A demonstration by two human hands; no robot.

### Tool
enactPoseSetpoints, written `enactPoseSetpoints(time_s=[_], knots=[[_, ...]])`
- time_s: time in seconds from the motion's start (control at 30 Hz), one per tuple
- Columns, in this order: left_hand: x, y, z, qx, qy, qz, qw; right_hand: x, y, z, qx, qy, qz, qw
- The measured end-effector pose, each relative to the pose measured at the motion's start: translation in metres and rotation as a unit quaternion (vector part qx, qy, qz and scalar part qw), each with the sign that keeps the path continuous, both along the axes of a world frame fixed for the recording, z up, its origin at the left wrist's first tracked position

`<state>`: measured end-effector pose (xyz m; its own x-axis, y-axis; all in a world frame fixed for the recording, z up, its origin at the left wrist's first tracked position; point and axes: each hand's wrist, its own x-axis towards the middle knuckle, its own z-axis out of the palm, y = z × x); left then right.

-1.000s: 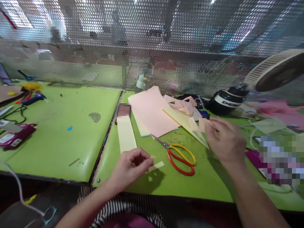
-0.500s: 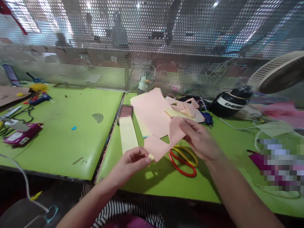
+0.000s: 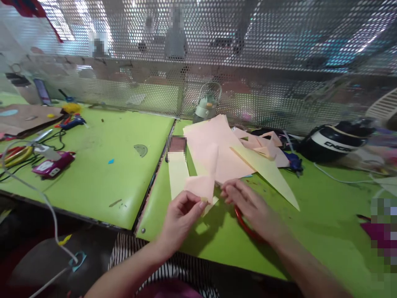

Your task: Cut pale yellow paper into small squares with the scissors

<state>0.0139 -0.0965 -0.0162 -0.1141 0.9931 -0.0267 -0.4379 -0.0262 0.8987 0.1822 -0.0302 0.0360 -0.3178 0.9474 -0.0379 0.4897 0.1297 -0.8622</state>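
I see both hands working over the near edge of the bright green surface (image 3: pixel 93 182). Left hand (image 3: pixel 181 217) is pinched shut, thumb & forefinger gripping the near corner of a bent pale pink paper piece (image 3: pixel 204 178), plus what looks like a small pale yellow paper strip (image 3: pixel 212 203) poking out just under it. Right hand (image 3: pixel 251 207) sits just right of the pink piece, fingers curled narrow, tips at its right edge; can't tell if it's actually gripping. Pink piece is lifted off the surface, folded upward in the middle.

Under the right hand, red-handled scissors (image 3: pixel 243 225) lie on the surface, mostly hidden. Farther back: stack of large pink paper sheets (image 3: pixel 214 140), a long pale yellow paper triangle (image 3: pixel 269 174) pointing right & near, a pale yellow paper strip (image 3: pixel 177 174) to the left. Black helmet (image 3: pixel 331 142) far right, against the perforated metal screen (image 3: pixel 248 62).
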Motion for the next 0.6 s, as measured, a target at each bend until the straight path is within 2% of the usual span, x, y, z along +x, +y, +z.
enactPoseSetpoints(time_s=[0.07, 0.1, 0.23, 0.3, 0.4, 0.5, 0.6], knots=[[0.005, 0.000, -0.002, 0.016, 0.017, 0.006, 1.000, -0.007, -0.010, -0.005, -0.080, 0.049, 0.066, 0.993], [0.006, -0.001, -0.003, 0.022, 0.027, 0.006, 0.999, -0.010, -0.012, -0.007, -0.091, 0.080, 0.076, 0.990], [0.006, -0.003, -0.006, 0.042, 0.081, 0.001, 0.996, -0.015, 0.002, -0.004, -0.065, 0.126, 0.055, 0.988], [-0.001, -0.007, -0.007, 0.050, 0.089, -0.033, 0.994, -0.008, 0.023, 0.004, -0.047, 0.095, 0.060, 0.993], [-0.013, -0.012, -0.007, 0.046, 0.090, -0.087, 0.991, 0.009, 0.065, 0.018, -0.028, -0.045, 0.127, 0.991], [-0.022, -0.016, -0.006, 0.040, 0.137, -0.094, 0.985, 0.021, 0.105, 0.025, 0.030, -0.167, 0.150, 0.974], [-0.026, -0.018, -0.004, 0.034, 0.162, -0.100, 0.981, 0.023, 0.134, 0.021, 0.032, -0.188, 0.200, 0.961]])
